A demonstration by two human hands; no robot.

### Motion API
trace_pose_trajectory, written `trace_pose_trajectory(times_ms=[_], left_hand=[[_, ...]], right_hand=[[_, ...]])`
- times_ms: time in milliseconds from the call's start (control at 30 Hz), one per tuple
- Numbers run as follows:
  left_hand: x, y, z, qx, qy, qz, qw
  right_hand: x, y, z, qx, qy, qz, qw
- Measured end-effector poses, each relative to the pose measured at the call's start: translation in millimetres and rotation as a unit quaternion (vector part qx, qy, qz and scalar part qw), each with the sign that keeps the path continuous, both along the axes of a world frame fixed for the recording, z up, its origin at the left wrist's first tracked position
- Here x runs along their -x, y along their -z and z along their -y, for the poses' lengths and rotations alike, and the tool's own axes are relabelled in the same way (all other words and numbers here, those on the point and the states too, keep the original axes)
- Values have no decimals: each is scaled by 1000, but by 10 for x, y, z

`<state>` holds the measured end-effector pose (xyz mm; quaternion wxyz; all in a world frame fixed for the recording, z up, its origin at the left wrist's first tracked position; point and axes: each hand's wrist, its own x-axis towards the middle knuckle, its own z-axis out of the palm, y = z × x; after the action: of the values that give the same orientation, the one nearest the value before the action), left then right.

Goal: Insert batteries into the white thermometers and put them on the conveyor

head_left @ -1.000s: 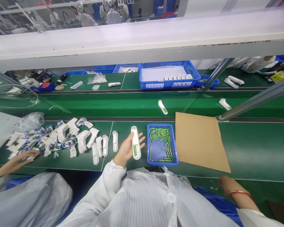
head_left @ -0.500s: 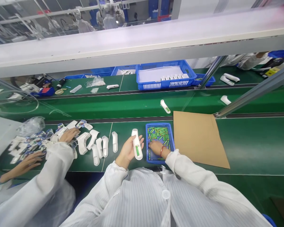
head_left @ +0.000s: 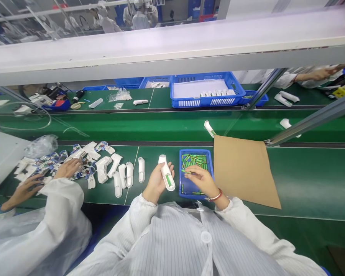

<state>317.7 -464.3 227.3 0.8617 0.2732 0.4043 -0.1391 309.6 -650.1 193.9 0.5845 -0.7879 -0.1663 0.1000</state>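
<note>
My left hand (head_left: 156, 180) is closed around a white handheld thermometer (head_left: 164, 167), tilted with its battery compartment facing up. A green battery (head_left: 168, 180) shows inside that compartment. Just to the right, my right hand (head_left: 201, 179) is over a small blue tray (head_left: 180, 193), pinching a green battery (head_left: 185, 171) between thumb and fingers. Many loose green batteries (head_left: 197, 159) lie in the tray, mostly toward its far end. Left of my left hand, several white thermometers (head_left: 141, 170) rest on the green bench.
A co-worker's hands (head_left: 67, 168) are among white shells and wired parts at the left. A brown cardboard sheet (head_left: 244, 172) lies right of the tray. Across the green conveyor (head_left: 132, 128) stands a large blue basket (head_left: 189, 102). A metal post (head_left: 304, 115) slants down at the right.
My right hand has risen from among the batteries and now pinches one near the tray's left side. The thermometer stays in my left hand. The co-worker's nearer hand has shifted left.
</note>
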Motion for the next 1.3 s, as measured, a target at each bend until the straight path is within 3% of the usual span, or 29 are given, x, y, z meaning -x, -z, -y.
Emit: trace_pose_trajectory(times_ms=[67,167,333,533,600,667,800,933,1100,1200,1300], left_hand=[[-32,-47,117,-14,16,21,1000],[-40,-89,274,-66,20,89,994],[23,-84,424,-130,52,170,975],[13,-40,414,-127,170,229,950],[-30,19,406,-123,156,213,957],[-81,117,397,-108,139,171,969],[-214,394,310,-75,126,10,989],[-487,645,101,-160,100,-21,982],[-1220,906,-148,-270,60,9,961],[-1821,1102,-228,-343,69,26,936],[-2399,1286,-266,-435,100,45,894]], right_hand=[[80,-190,-48,-94,-20,-3,995],[135,-283,-95,-69,-37,18,997],[119,-114,-119,-76,5,6,997],[72,103,-197,-185,-37,-171,967],[38,188,-233,-118,-32,-190,974],[-19,291,-229,1,-6,-196,981],[-143,525,1,168,36,-192,966],[-151,764,282,306,24,-180,935],[-89,982,248,397,-60,-172,899],[-114,998,167,431,-87,-168,883],[-163,956,123,455,-93,-158,871]])
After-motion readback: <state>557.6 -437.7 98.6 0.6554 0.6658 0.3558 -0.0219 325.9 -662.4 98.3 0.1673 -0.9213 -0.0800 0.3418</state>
